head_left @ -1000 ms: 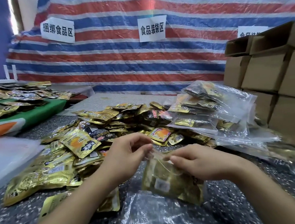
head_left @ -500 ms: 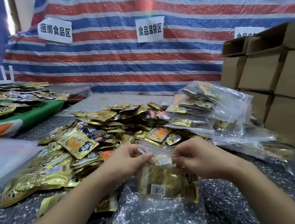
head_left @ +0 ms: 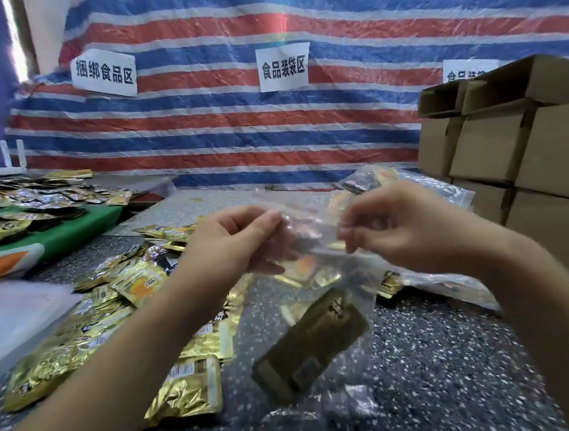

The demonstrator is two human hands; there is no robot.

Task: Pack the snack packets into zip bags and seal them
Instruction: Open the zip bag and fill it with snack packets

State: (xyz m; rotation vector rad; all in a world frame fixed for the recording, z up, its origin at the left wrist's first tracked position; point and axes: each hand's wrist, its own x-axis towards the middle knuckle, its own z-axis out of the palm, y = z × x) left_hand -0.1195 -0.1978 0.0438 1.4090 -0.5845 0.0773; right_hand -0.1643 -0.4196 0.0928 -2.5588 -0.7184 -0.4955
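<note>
Left hand (head_left: pixel 234 243): it is raised above the table, fingers curled, and it pinches the top edge of the zip bag (head_left: pixel 318 301) at the left end.
Right hand (head_left: pixel 394 226): it is raised at the same height, fingers curled, and it pinches the same top edge at the right end.
Zip bag: clear plastic, it hangs down from both hands, above the speckled table (head_left: pixel 443 356) and not touching it as far as I can see. Whether the zip is closed, I cannot tell.
Packet in the bag (head_left: pixel 308 344): gold-brown, tilted, low inside the bag.
Loose snack packets (head_left: pixel 90 335): a gold heap on the table, left of the bag and under the left forearm.
Filled bags (head_left: pixel 446 194): clear bags with packets, behind the right hand.
Cardboard boxes (head_left: pixel 528 146): stacked at the right side.
Background: a striped tarp (head_left: pixel 269 130) with white paper signs (head_left: pixel 283 67).
</note>
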